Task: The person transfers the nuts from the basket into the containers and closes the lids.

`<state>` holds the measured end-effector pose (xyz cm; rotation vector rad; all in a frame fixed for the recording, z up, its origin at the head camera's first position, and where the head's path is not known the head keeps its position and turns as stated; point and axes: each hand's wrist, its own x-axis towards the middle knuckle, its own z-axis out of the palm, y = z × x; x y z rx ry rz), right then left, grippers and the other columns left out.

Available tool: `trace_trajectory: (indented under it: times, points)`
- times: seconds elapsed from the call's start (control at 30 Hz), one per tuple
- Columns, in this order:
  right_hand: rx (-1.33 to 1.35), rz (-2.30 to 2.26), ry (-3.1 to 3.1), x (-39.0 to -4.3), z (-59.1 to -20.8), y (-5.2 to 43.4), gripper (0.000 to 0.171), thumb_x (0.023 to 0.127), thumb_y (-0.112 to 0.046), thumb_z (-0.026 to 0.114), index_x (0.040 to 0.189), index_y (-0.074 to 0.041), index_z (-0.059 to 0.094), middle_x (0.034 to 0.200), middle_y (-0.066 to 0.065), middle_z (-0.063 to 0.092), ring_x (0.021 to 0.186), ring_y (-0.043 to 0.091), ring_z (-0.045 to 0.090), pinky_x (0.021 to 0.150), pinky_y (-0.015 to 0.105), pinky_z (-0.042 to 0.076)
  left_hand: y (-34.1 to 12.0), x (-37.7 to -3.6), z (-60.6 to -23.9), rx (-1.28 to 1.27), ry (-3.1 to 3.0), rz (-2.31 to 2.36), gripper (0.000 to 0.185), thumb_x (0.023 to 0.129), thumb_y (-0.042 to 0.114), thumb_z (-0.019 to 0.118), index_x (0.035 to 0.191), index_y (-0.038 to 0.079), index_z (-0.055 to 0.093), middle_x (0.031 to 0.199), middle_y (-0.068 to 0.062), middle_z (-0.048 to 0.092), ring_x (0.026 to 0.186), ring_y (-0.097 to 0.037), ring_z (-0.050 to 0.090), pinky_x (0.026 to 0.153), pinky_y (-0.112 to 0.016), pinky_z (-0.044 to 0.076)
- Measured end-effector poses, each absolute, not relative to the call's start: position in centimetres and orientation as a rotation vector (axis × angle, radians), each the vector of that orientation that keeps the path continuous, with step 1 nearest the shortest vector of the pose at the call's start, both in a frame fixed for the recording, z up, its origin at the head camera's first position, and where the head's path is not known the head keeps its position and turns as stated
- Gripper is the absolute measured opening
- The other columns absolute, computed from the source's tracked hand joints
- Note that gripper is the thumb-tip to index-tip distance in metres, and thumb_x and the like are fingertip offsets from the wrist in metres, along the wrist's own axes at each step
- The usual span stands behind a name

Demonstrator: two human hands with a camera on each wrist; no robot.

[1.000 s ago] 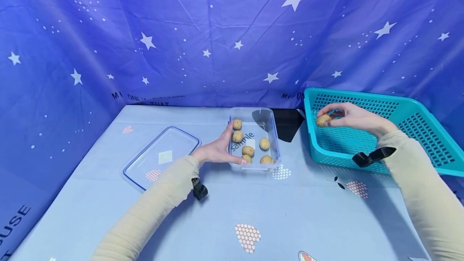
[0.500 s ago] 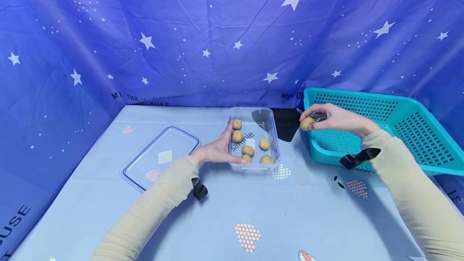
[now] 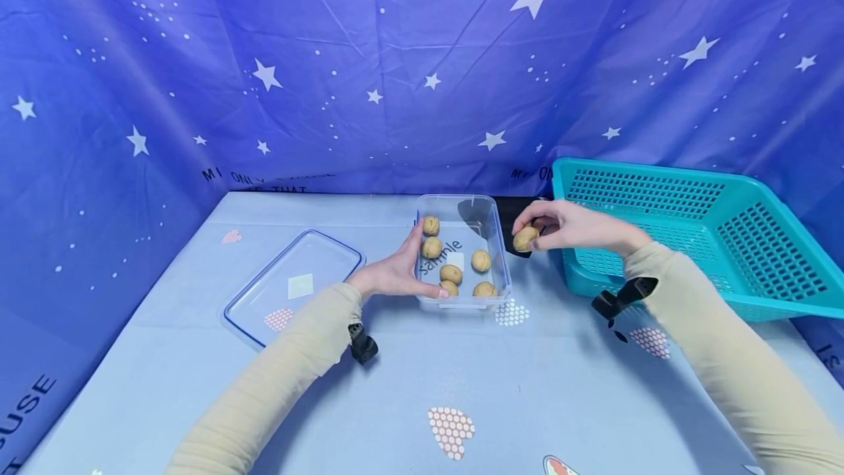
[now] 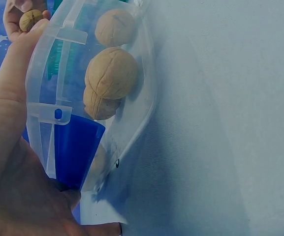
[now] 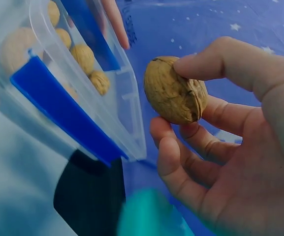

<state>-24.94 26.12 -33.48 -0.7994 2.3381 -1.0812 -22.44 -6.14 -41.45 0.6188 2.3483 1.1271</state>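
Note:
A clear plastic box point(image 3: 496, 240) stands mid-table with several walnuts point(image 3: 451, 274) inside. My left hand point(image 3: 395, 273) grips the box's left wall, thumb at the front corner; the wrist view shows the box wall point(image 4: 58, 88) and walnuts point(image 4: 111, 73) close up. My right hand point(image 3: 567, 227) pinches one walnut point(image 3: 525, 238) between thumb and fingers, just right of the box and above a black patch. In the right wrist view the held walnut point(image 5: 175, 91) hangs beside the box rim point(image 5: 122, 83).
A teal perforated basket point(image 3: 738, 226) sits at the right. The box's clear lid point(image 3: 290, 286) with a blue rim lies flat at the left. A black patch point(image 3: 511, 212) lies between box and basket. Blue star-printed cloth walls in the table on three sides.
My right hand has carried the walnut leftward out of the teal basket, across its rim, to just beside the clear box. The left hand has stayed on the box.

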Motion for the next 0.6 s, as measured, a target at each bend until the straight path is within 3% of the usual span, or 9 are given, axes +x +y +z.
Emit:
trace_trajectory:
  times: [0.27,0.6]
  points:
    - [-0.985,-1.092,2.271,-24.9,-34.6,24.2,0.028,0.085,-0.002,0.064,0.112,0.002,0.062,0.11,0.01,0.058,0.09,0.021,0.061,0.075,0.027,0.054,-6.2,-22.5,-41.5,0.615,2.334,1.139,0.131,0.077,0.033,0.082,0.15,0.015,-0.025,0.157,-0.008,-0.023,0.144,-0.023,-0.01,0.116,-0.042,0.005]
    - [-0.939,-1.054,2.235,-24.7,-36.2,22.0,0.029,0.086,-0.004,0.066,0.114,-0.001,0.063,0.117,0.012,0.056,0.099,0.025,0.058,0.081,0.033,0.053,-6.1,-22.5,-41.4,0.61,2.339,1.136,0.131,0.077,0.035,0.082,0.15,0.014,-0.024,0.157,-0.009,-0.023,0.144,-0.022,-0.01,0.116,-0.042,0.005]
